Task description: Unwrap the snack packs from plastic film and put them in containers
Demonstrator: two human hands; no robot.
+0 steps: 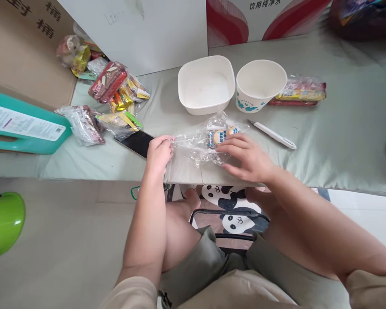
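A clear plastic bag (193,143) lies crumpled near the front edge of the cloth-covered surface. Inside or under its film show several small wrapped snacks (219,138) with blue and white print. My left hand (160,153) is closed, pinching the bag's left end and pulling it taut. With fingers spread, my right hand (247,156) rests over the right part of the bag, fingertips at the snacks. Right of that hand lies a white utility knife (273,134). Behind the bag stand a white rectangular container (206,86) and a round paper tub (260,83) with blue leaves.
Bagged snacks (107,81) are heaped at the left, near a dark phone (135,142) partly behind my left hand. A green and white box (25,122) stands at far left. Another snack pack (300,91) lies right of the tub. White cartons (141,32) line the back.
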